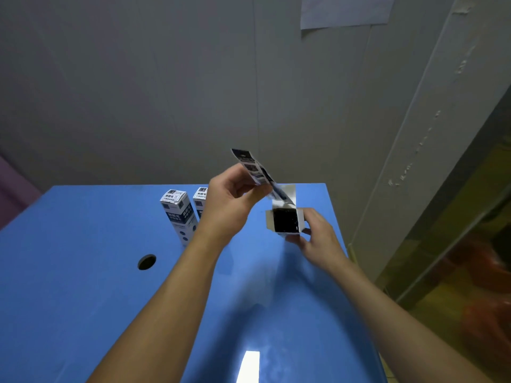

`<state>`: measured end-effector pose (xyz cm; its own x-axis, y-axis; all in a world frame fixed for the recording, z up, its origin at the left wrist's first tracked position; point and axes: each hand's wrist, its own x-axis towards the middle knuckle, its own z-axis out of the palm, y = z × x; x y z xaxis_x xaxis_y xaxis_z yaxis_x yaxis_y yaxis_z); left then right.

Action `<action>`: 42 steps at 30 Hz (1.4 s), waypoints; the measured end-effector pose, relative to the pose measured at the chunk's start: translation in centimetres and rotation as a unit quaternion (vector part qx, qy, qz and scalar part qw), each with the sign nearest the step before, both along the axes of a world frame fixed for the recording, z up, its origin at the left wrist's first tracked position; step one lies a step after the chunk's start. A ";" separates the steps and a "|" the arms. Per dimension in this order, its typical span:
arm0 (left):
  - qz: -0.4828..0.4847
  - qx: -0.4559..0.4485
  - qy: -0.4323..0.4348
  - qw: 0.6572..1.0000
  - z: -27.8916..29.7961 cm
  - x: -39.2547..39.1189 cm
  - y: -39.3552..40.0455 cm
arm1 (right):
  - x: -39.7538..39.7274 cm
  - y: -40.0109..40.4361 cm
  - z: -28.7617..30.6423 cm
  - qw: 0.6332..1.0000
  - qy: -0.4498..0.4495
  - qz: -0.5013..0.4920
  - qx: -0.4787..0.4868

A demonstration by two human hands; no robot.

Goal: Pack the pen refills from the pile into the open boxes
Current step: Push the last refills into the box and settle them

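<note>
Both hands work above a blue table (83, 299), the biggest thing in sight, which fills the lower part of the head view and has a round hole (146, 262) in its top toward the left. Behind it rises a grey wall (138, 78) with a sheet of paper (345, 11) stuck near the top. The left hand (229, 205) is raised over the table with its fingers curled, pinching a flat printed pack of pen refills (255, 170) that slants from upper left down to lower right; the pack's lower end reaches the mouth of the open box (286, 220). The right hand (318, 239) grips that open box from the right side and below, fingers wrapped round it, with its dark inside facing the camera and its flaps spread out. Two closed boxes stand upright on the table behind the left hand: one closed box (179, 214) in plain view, the second closed box (199, 201) just beside it and partly hidden by the hand.
</note>
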<state>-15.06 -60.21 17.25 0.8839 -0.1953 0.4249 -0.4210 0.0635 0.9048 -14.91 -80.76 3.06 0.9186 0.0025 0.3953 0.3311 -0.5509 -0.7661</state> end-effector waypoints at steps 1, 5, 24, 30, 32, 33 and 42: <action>-0.004 0.002 0.002 1.000 -0.3 0.0 0.0 | 0.0 0.0 0.0 1.000 -0.001 -0.003 0.001; -0.003 -0.003 0.011 1.000 -1.1 -0.1 0.1 | 0.0 -0.1 -0.1 1.000 -0.006 -0.005 -0.006; 0.008 0.073 -0.042 0.996 -1.7 0.1 -0.6 | 0.5 0.7 -0.5 1.000 0.000 0.006 -0.030; 0.023 0.089 -0.037 0.995 -2.6 0.1 -1.0 | 0.4 1.0 -0.2 1.000 -0.002 0.000 -0.029; 0.049 0.147 -0.051 0.987 -3.6 0.2 -1.0 | 0.6 1.1 -0.1 0.999 -0.003 0.003 -0.039; 0.068 0.179 -0.062 0.980 -4.0 0.3 -0.9 | 0.7 1.1 -0.1 0.999 -0.001 0.004 -0.047; 0.040 0.194 -0.119 0.973 -3.0 -0.1 -0.1 | 0.7 1.0 -0.2 0.999 0.011 0.002 -0.042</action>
<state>-15.20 -60.33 14.20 0.7892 -0.3158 0.5267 -0.6102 -0.3061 0.7308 -14.23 -79.79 2.83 0.9272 0.0395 0.3725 0.3170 -0.6125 -0.7241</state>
